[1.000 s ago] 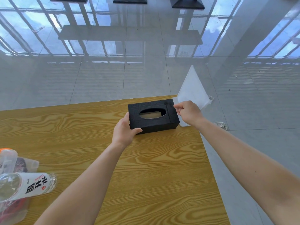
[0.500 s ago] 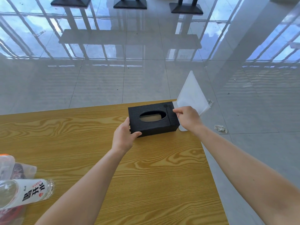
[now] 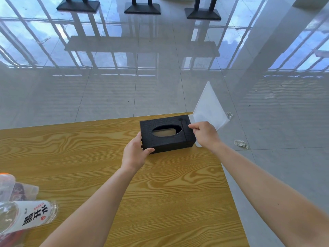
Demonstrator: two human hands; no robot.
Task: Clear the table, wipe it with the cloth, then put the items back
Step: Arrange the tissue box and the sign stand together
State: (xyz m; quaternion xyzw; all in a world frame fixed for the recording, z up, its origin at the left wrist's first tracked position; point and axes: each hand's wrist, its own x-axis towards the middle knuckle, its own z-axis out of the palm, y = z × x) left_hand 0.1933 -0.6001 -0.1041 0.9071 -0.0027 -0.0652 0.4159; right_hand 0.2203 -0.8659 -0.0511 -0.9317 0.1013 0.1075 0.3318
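A black tissue box (image 3: 170, 145) with an oval opening stands at the far right corner of the wooden table (image 3: 165, 196). My left hand (image 3: 135, 154) grips its left end, thumb on the near side. My right hand (image 3: 204, 134) is at the box's right end and pinches a white cloth (image 3: 208, 107). The cloth stands up stiffly past the table corner, over the floor.
At the left edge lies a clear water bottle (image 3: 30, 216) with a white label, beside clear plastic packaging (image 3: 12, 186). The table ends just right of the box. Scraps of wrapper (image 3: 241, 144) lie on the glossy tiled floor; black stand bases (image 3: 142, 8) sit far back.
Almost nothing: both hands stay at the ends of the box and the cloth stays pinched. The view has shifted slightly.
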